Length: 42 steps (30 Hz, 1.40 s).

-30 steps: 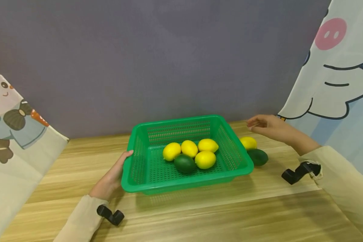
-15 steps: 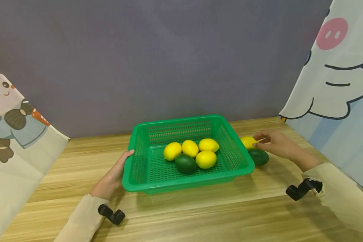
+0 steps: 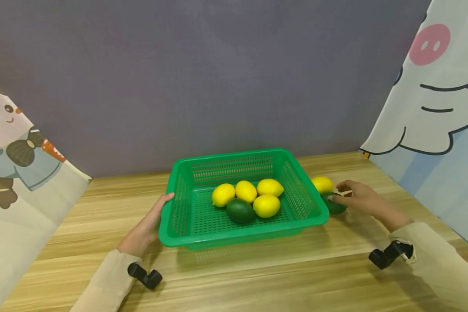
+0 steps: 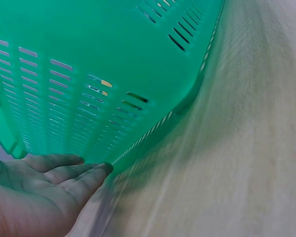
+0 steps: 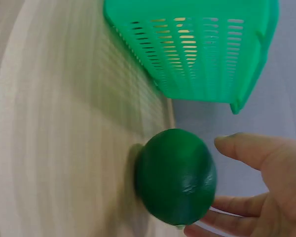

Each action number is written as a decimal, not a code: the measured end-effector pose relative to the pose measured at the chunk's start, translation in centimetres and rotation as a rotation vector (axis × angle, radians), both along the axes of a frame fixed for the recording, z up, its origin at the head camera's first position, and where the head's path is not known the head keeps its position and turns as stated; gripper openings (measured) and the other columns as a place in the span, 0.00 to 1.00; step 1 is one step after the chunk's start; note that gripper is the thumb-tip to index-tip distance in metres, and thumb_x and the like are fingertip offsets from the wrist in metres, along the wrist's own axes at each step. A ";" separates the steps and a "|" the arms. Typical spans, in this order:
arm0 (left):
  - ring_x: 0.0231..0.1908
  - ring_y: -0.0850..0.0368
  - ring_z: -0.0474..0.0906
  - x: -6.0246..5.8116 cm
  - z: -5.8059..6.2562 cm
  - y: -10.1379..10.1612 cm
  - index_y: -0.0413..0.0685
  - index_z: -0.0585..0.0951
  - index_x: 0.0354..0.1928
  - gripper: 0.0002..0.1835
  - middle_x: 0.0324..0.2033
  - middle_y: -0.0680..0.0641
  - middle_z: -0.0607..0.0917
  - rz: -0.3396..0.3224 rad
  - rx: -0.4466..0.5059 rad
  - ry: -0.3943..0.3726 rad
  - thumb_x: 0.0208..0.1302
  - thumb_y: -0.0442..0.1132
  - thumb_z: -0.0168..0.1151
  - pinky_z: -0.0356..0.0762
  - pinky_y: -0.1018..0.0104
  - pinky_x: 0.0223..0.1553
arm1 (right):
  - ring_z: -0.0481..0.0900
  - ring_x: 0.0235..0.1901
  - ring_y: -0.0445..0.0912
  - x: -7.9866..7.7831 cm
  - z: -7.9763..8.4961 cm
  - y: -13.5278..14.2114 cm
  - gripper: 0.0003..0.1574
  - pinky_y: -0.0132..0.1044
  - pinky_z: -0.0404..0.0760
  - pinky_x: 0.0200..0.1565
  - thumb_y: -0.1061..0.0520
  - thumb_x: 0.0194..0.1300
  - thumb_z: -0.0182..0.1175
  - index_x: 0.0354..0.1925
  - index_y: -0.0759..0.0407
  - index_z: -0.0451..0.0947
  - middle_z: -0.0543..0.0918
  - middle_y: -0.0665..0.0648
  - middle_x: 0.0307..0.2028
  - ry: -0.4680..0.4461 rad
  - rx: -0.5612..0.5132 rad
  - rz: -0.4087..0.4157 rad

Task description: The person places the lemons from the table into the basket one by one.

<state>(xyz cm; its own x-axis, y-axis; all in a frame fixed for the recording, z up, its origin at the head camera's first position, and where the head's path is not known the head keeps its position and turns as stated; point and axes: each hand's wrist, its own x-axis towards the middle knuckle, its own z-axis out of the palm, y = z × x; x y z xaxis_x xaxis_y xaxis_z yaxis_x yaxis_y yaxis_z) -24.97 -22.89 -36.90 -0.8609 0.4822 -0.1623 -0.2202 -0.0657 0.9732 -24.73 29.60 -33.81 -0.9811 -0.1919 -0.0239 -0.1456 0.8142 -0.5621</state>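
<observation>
A green plastic basket holds several yellow lemons and one dark green lime. My left hand holds the basket's left side, thumb over the rim; in the left wrist view its fingers lie along the outer wall. Outside the basket, to its right, another lime rests on the table in front of a lemon. Over that lime reaches my right hand, fingers spread. The right wrist view shows its thumb apart from the lime and the other fingers at the far side, contact unclear.
The wooden table runs back to a grey wall panel. Printed cloths hang at the left and right. A black wrist mount sits on each sleeve.
My right hand has come down and toward me, past the loose lemon to the loose lime. The left hand has kept its place on the basket, which has not visibly moved.
</observation>
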 end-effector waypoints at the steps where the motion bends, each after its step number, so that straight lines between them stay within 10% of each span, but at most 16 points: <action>1: 0.36 0.60 0.80 0.0 0.0 0.0 0.47 0.64 0.50 0.26 0.36 0.53 0.81 -0.002 -0.002 0.005 0.70 0.61 0.31 0.79 0.65 0.41 | 0.72 0.50 0.71 0.0 -0.3 0.1 0.41 0.53 0.79 0.45 0.45 0.66 0.57 0.57 0.81 0.61 0.67 0.81 0.55 -0.010 0.001 -0.004; 42: 0.36 0.60 0.81 -0.2 -0.2 -0.1 0.46 0.63 0.52 0.26 0.36 0.52 0.82 -0.005 -0.011 0.046 0.70 0.60 0.30 0.80 0.66 0.40 | 0.73 0.41 0.51 0.1 -2.2 0.0 0.37 0.38 0.74 0.39 0.45 0.67 0.56 0.57 0.77 0.64 0.77 0.66 0.45 -0.099 -0.141 -0.006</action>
<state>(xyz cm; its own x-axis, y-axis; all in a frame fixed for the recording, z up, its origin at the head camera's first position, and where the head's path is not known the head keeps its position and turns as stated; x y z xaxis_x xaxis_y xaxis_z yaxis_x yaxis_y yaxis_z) -25.21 -23.00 -37.08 -0.8650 0.4850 -0.1282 -0.1757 -0.0535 0.9830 -24.59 29.62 -36.04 -0.9763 -0.1949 -0.0940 -0.0794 0.7269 -0.6821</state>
